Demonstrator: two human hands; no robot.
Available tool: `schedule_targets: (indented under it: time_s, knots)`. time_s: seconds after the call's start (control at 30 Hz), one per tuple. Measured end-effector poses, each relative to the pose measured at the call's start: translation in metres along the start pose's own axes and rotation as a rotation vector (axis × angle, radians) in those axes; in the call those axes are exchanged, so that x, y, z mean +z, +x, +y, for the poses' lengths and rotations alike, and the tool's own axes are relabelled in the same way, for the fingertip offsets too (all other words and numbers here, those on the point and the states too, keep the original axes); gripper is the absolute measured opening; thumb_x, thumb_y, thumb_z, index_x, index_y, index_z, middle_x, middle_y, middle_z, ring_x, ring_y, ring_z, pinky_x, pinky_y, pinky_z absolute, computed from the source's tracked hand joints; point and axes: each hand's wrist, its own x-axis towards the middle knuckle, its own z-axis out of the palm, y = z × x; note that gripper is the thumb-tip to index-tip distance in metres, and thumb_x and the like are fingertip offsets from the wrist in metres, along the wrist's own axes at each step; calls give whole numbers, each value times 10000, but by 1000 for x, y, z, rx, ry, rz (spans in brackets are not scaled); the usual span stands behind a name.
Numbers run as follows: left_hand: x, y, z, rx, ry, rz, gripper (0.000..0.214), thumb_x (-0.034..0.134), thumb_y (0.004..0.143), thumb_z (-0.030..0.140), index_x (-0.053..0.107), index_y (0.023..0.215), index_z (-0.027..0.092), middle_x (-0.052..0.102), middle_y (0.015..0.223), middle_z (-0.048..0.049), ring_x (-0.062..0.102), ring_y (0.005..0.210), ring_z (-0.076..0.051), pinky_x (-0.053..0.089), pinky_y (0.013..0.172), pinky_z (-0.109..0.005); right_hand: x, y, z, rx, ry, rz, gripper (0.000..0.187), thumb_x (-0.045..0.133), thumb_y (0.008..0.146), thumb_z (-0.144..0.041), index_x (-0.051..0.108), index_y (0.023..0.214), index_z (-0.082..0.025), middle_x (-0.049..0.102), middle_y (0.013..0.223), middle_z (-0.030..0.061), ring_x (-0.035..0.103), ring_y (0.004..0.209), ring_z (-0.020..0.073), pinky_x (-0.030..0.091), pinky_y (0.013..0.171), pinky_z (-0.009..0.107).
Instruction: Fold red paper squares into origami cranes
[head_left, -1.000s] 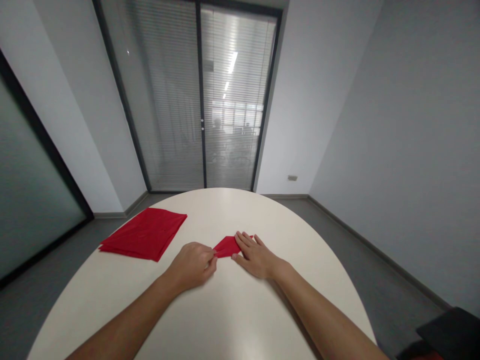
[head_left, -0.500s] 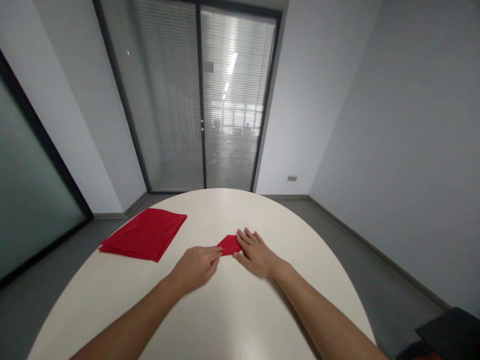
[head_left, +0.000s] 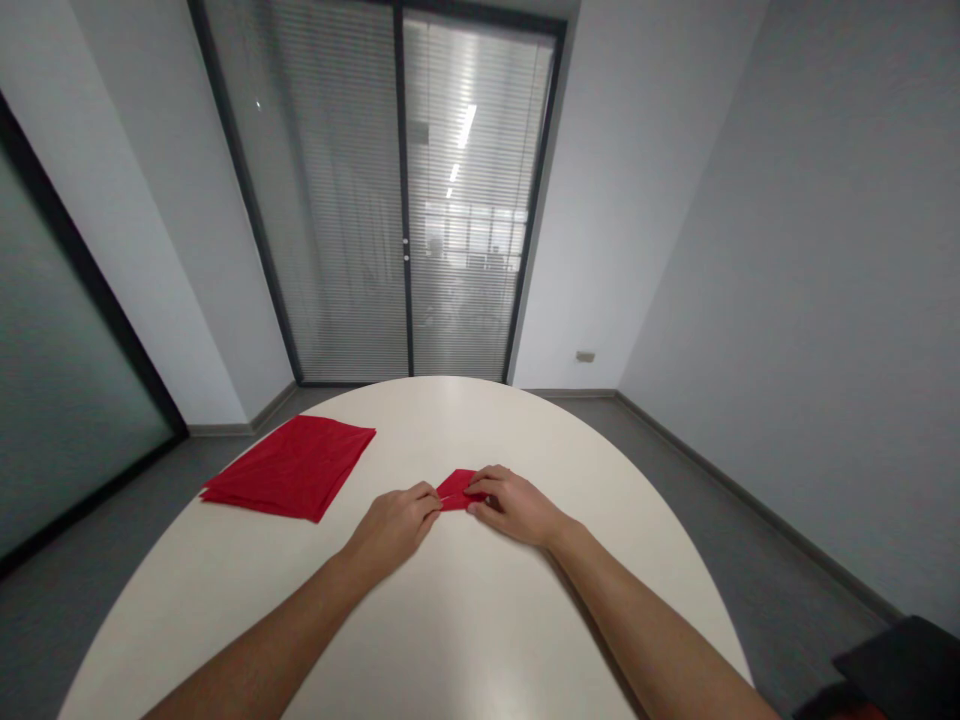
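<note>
A small folded piece of red paper or thin cloth [head_left: 456, 488] lies on the white round table [head_left: 442, 640] between my hands; I cannot make out which material it is. My left hand [head_left: 399, 518] pinches its left corner with the fingers closed. Over its right end, my right hand [head_left: 514, 505] has bent fingers, with thumb and fingertips at the red piece's edge. That right end is partly hidden under the fingers. A pale line of a fold or edge shows across the middle of the piece.
A stack of larger red sheets [head_left: 296, 468] lies flat at the table's left edge. Beyond the table stands a glass partition with blinds [head_left: 465, 300]. A black object, perhaps a chair [head_left: 904, 665], is at the lower right.
My right hand has gone from lying flat with fingers stretched to curled fingers at the red piece's right end. My left hand keeps its pinch, barely moved.
</note>
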Motion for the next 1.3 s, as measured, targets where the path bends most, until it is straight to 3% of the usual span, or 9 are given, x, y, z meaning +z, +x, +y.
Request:
schedule_targets:
  time_s: [0.33,0.57,0.77,0.93,1.17,1.3]
  knots:
    - [2,2,1,-57,-7,16,202,471,989,187,670,1008,216,693,995,-25,694,858,-182,524,756,-267,0,3,-2,55,27,14,277,458,1017,-329,700,998,-196,703,977,68,628,923,202,471,857,324]
    - [5,1,-2,-71,-28,28,221,459,985,164,659,1059,223,696,1012,-22,697,862,-179,524,762,-262,7,4,4,78,49,54,230,468,1004,-262,681,1070,-206,709,1036,63,634,956,195,467,880,317]
    - [7,0,-4,-4,-60,50,306,471,974,150,680,1154,281,695,1179,3,698,959,-168,538,837,-267,13,5,8,95,33,94,197,519,954,-181,679,1062,-219,712,1029,44,635,958,192,473,879,317]
    - [16,-1,-8,61,-47,73,321,484,959,121,720,1134,248,704,1224,-37,665,1077,-218,524,948,-360,9,5,0,64,-48,94,239,505,933,-140,710,1021,-225,700,1044,56,612,995,202,469,877,325]
    - [11,2,-8,109,-17,51,404,465,913,34,690,1194,218,701,1239,-66,645,1093,-221,516,964,-385,10,5,-27,-17,-156,35,308,485,988,-326,684,1176,-183,682,1146,112,589,1074,262,451,950,407]
    - [6,2,-4,126,-31,28,403,473,867,15,697,1155,184,706,1226,-74,635,1081,-238,500,968,-413,10,4,-27,-37,-128,-12,361,475,995,-370,666,1212,-154,656,1231,135,577,1147,269,444,1003,405]
